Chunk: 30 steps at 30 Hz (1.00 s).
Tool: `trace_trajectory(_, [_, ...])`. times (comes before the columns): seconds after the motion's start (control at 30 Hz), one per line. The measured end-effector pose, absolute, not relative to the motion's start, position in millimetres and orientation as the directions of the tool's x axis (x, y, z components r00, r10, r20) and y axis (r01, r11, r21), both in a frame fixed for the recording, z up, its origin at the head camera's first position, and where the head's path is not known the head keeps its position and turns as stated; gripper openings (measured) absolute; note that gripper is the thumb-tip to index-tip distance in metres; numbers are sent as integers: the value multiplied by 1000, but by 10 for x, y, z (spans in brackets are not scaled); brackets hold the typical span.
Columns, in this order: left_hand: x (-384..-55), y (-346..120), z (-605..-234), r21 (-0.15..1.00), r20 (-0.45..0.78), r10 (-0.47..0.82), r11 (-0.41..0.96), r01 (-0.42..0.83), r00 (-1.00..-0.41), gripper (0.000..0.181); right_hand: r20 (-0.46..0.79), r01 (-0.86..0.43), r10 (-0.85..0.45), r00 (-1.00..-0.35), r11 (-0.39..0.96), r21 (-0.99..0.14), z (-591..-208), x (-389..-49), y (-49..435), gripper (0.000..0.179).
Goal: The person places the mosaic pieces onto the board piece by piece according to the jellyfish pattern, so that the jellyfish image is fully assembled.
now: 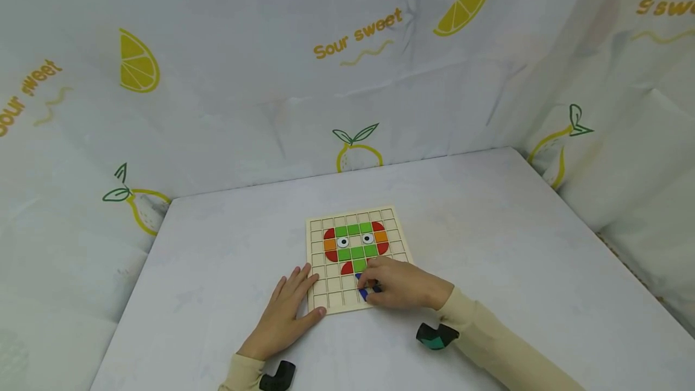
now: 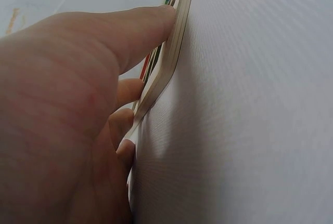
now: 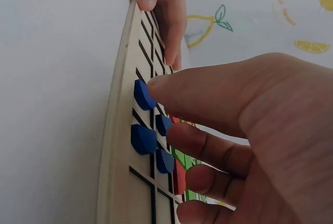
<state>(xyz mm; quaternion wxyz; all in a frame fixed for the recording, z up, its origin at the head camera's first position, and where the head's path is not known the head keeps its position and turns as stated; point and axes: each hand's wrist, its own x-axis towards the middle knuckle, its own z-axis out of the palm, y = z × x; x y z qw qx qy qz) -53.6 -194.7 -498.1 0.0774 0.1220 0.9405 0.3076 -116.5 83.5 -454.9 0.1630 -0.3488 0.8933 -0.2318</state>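
A square wooden grid board (image 1: 320,285) lies on the table with coloured pieces forming a figure with two eye pieces (image 1: 342,242). My left hand (image 1: 283,315) is spread at its lower left corner, with the thumb against the near edge and fingertips along the left edge. Over the board's lower part bends my right hand (image 1: 400,284). In the right wrist view its thumb tip touches a blue rounded piece (image 3: 143,96). The index fingertip is right by a smaller-looking blue piece (image 3: 164,125), and another blue piece (image 3: 143,140) sits beside them. The right hand partly hides these pieces in the head view.
Green squares (image 1: 354,230), orange squares (image 1: 330,245) and red quarter-round pieces (image 1: 347,268) sit in the grid. A white table (image 1: 217,258) surrounds the board, with a lemon-print cloth (image 1: 244,125) hanging behind it and at the sides.
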Motion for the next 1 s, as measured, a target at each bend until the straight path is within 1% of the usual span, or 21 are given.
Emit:
trace_trajectory(0.27, [-550,-1927,-4977,591,-81,271,788,173,-959,71,-137,-464,-623,-770,694,-550,-4406,-1229,976,17])
trace_trajectory(0.4, [-554,-1925,-4980,585,-84,271,792,172,-959,71,-103,-460,-618,-780,677,-575,-4324,-1273,1101,18])
trace_trajectory(0.53, [-545,-1930,-4974,585,-84,270,792,172,-959,72,-50,-478,-611,-790,666,-572,-4262,-1284,1266,18])
trace_trajectory(0.67, [-542,-1934,-4977,581,-81,271,795,176,-959,71,-24,-464,-583,-812,670,-579,-4245,-1272,1434,18])
trace_trajectory(0.93, [-551,-1939,-5002,574,-72,270,798,181,-960,72,-38,-421,-543,-839,692,-586,-4264,-1208,1703,19])
trace_trajectory(1.0, [-552,-1936,-5006,573,-73,272,799,183,-959,72,-53,-408,-534,-844,702,-583,-4263,-1185,1766,17])
